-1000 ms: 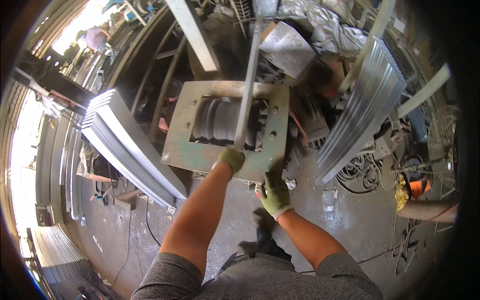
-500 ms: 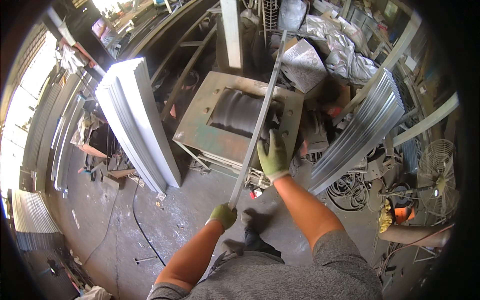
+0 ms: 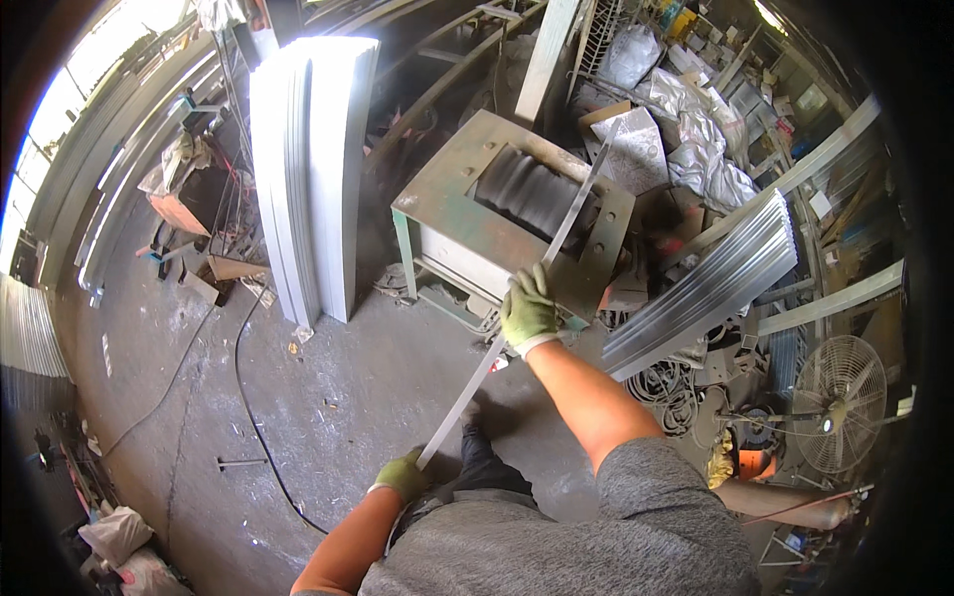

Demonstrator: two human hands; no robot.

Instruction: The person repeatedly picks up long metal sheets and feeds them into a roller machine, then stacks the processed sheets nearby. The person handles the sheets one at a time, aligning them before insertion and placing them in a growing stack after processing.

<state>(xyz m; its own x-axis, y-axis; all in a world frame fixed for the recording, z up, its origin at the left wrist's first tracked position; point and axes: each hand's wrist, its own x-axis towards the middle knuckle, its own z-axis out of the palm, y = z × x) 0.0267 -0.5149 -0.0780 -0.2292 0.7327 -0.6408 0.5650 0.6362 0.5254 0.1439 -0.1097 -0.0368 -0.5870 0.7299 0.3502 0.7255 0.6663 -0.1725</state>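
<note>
Grey floor (image 3: 318,407) spreads across the lower left of the frame. The gloved left hand (image 3: 401,475) grips a metal bar (image 3: 463,402) by its end, low centre; it slants up over the machine (image 3: 449,187), upper centre. The right hand (image 3: 529,310) covers its middle; whether gripping, I cannot tell from here.

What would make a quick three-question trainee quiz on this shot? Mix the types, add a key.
1. Which hand holds the near end of the metal bar?
2. True or false: the fan is on the picture's right side.
3. Beyond the right hand, what does the bar pass over?
A. the fan
B. the machine with the dark ribbed roller
C. the coiled cables

Key: 1. The left hand. 2. True. 3. B.
</note>
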